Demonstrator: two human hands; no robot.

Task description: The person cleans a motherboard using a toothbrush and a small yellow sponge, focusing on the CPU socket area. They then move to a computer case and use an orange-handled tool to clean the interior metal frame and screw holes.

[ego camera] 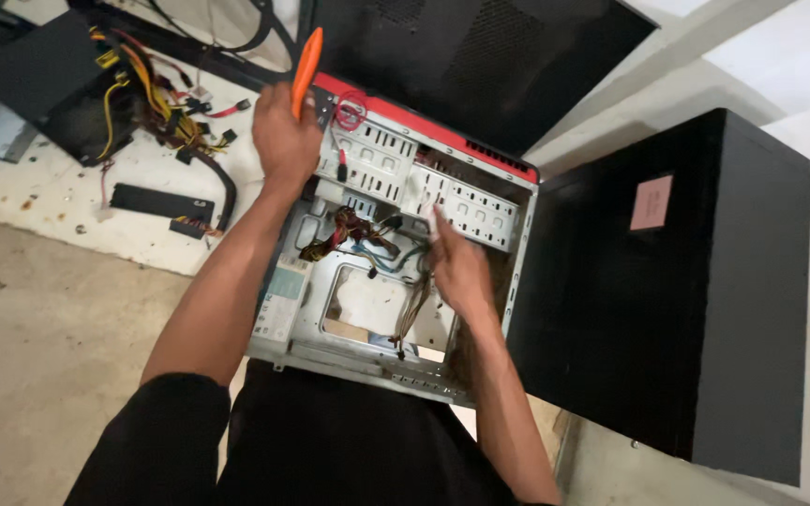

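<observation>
An open computer case (pixel 304 323) of bare grey metal with a red front edge lies on its side below me. My left hand (pixel 283 136) is at the case's upper left corner, closed around an orange-handled tool (pixel 306 67) that points up and away. My right hand (pixel 457 267) reaches inside the case, fingers on a bundle of loose wires (pixel 410 314) near the perforated drive cage (pixel 461 206). More coloured wires (pixel 349 230) lie bunched in the middle of the case.
A closed black computer tower (pixel 696 309) stands right of the case. A black side panel (pixel 480 56) leans behind it. At upper left lie a power supply (pixel 49 80) with yellow and red cables (pixel 157 98) and a flat black drive (pixel 161 201) on a pale floor.
</observation>
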